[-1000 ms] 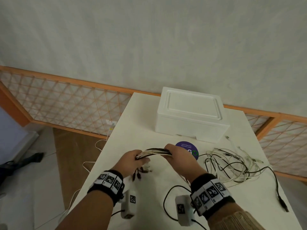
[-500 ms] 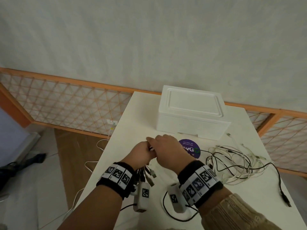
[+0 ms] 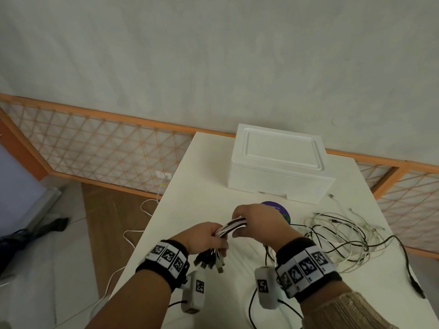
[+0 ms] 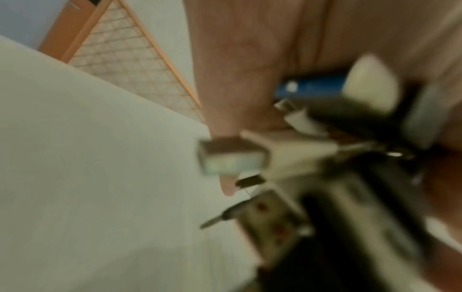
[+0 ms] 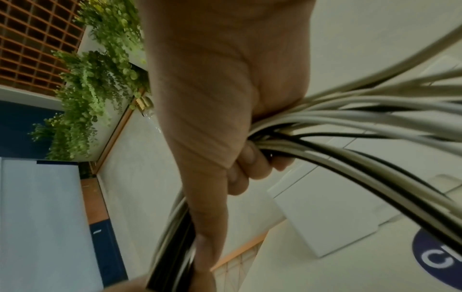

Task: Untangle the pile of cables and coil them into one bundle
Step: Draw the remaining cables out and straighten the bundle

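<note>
White and black cables (image 3: 232,225), gathered side by side into a flat bunch, stretch between two hands above a white table (image 3: 190,200). The left hand (image 3: 206,237) is curled tight around one end of the bunch, and a cluster of plugs (image 3: 210,258) hangs below its fist; the left wrist view shows those connectors only as a blur. The right hand (image 3: 257,223) wraps its fingers (image 5: 252,164) around the bunch a little further along, thumb underneath. From that grip the cables run down to a loose tangle of white and black cables (image 3: 342,236) lying on the table to the right. A white foam box (image 3: 278,162) sits at the table's far side, with a purple round sticker (image 3: 281,210) just in front of it, partly hidden by the right hand.
</note>
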`<state>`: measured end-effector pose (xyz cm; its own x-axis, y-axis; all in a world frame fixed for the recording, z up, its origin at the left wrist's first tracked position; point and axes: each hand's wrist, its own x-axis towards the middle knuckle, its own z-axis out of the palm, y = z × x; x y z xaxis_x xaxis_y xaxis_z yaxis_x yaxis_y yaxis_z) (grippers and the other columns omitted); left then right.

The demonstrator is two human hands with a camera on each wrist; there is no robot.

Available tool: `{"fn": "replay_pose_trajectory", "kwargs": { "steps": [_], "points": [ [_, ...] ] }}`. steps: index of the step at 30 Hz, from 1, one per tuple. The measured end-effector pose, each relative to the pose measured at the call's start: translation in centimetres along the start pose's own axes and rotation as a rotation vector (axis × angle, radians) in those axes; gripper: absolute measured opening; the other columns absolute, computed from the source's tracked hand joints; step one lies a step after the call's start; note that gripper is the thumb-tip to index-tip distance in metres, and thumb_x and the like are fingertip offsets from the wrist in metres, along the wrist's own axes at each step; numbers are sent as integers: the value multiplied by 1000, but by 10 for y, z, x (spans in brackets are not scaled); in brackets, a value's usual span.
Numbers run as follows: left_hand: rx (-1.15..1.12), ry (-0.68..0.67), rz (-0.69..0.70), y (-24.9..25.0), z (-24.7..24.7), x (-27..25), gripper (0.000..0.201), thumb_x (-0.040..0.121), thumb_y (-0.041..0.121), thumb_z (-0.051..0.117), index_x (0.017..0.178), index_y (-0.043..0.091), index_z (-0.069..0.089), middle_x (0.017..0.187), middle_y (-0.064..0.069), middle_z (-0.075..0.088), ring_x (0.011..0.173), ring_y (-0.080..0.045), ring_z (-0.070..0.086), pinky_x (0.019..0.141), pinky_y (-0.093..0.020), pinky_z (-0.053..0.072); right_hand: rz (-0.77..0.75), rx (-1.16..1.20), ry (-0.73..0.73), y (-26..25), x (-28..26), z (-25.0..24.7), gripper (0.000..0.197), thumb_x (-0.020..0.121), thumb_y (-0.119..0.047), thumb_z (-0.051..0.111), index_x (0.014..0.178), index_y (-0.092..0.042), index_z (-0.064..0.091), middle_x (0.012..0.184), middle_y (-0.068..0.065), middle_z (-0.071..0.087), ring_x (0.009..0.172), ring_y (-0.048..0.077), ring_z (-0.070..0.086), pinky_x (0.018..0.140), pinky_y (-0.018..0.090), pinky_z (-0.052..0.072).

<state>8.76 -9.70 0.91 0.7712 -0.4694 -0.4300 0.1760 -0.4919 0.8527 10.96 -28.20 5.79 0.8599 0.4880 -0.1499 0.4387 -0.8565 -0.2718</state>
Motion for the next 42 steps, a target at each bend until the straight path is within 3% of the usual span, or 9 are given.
{"fn": "replay_pose_trajectory", "kwargs": {
  "steps": [6,9,18,21,24,28,33,38,42],
  "points": [
    [-142,94,44,10,9,4,8,95,22,54,94,14,52,63,-2,63,70,-20,71,73,-32,57,53,103,23,6,-1,-2,20,88,-38,60,104,-25,61,98,-6,65,91,15,60,73,28,46],
    [-173,85,53,10,11,6,21,94,24,56,103,6,51,61,-5,61,59,-19,64,83,-46,56,38,90,12,7,-1,-6,21,91,-37,56,105,-22,60,98,-2,66,90,17,61,70,27,43],
    [352,146,132,39,-3,-4,102,63,34,86,145,31,24,133,13,46,115,-5,48,95,-20,40,-77,-57,-48,-6,1,6,25,94,-29,50,115,-16,55,106,3,65,97,22,63,76,33,47],
    [86,79,175,37,-1,-2,76,76,20,78,138,31,35,126,9,57,110,-4,58,99,-22,45,-113,2,-35,-10,1,1,26,93,-25,51,117,-16,58,109,2,66,99,20,62,80,31,48],
    [-191,75,91,11,-17,-10,34,88,39,62,119,25,59,111,6,69,108,-13,62,106,-39,40,-59,155,48,7,-5,-17,14,92,-30,57,100,-21,61,89,-7,63,84,12,58,70,26,40],
    [-680,184,-47,-23,-16,-11,48,84,55,55,111,17,65,108,-3,67,106,-22,59,100,-45,37,38,348,111,26,-13,-26,9,89,-27,62,83,-32,58,60,-17,56,59,-3,49,61,17,39],
    [-1330,170,-130,-38,12,-1,68,79,71,46,122,21,61,130,-19,55,117,-49,50,102,-67,32,12,426,134,19,-10,-19,13,89,-24,63,82,-33,57,65,-24,58,61,-7,51,57,10,37],
    [-1567,64,99,-13,20,7,69,75,67,54,129,24,58,133,-23,54,114,-52,47,103,-71,26,29,422,152,17,-7,-15,5,90,-25,62,87,-27,59,68,-12,55,60,-3,50,58,12,35],
    [-1527,112,173,3,16,7,45,83,48,55,118,21,65,120,-21,60,104,-42,53,93,-53,42,92,407,214,24,-8,-18,6,90,-24,60,88,-28,56,64,-12,55,61,1,50,61,21,41]
  ]
}}
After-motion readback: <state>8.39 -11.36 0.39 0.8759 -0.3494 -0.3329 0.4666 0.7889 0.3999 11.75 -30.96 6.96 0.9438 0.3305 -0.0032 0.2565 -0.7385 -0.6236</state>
